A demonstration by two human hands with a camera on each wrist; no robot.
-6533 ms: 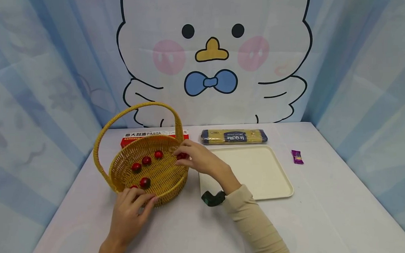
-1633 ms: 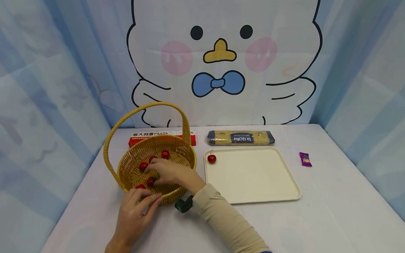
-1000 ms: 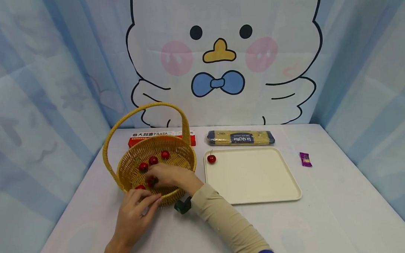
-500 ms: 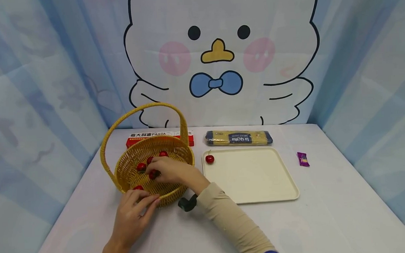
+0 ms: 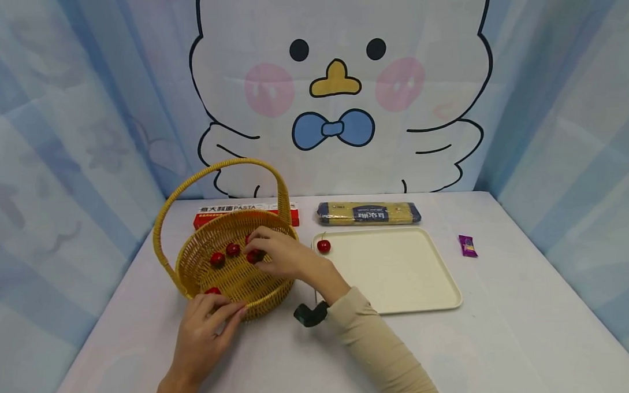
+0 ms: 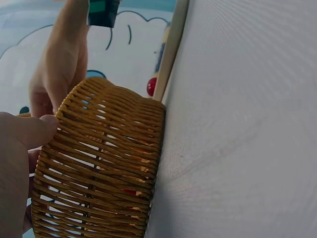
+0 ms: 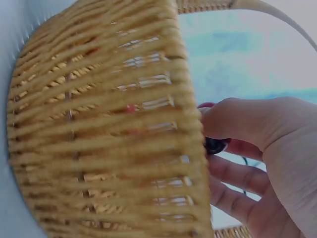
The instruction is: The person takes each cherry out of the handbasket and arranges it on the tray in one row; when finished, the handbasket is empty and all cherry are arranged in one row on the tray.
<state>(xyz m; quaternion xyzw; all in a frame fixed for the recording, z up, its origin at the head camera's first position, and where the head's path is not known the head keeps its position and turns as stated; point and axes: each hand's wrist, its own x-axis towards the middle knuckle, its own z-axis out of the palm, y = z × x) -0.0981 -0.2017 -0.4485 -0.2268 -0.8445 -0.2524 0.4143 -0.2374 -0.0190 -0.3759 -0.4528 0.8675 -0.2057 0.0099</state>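
Observation:
A yellow wicker basket (image 5: 268, 299) with a tall handle stands at the left, several red cherries (image 5: 217, 259) inside it. My left hand (image 5: 201, 339) grips its near rim; in the left wrist view the thumb (image 6: 42, 130) lies against the weave. Above the basket's right part, my right hand (image 5: 287, 256) pinches a dark red cherry (image 5: 252, 257) between thumb and fingers. The right wrist view shows this cherry (image 7: 216, 145) partly hidden behind the thumb and rim. A cream tray (image 5: 390, 275) to the right bears one cherry (image 5: 324, 246) with a stem in its far left corner.
Behind the basket lies a red and white pasta box (image 5: 203, 218). A clear packet of spaghetti (image 5: 367, 214) lies behind the tray. Far right on the white table is a small purple wrapped sweet (image 5: 467, 246). A printed curtain closes the back and sides.
One cherry now lies on the tray. My right hand has gone back into the basket, taken another cherry and raised it rightward. The left hand has stayed at the rim.

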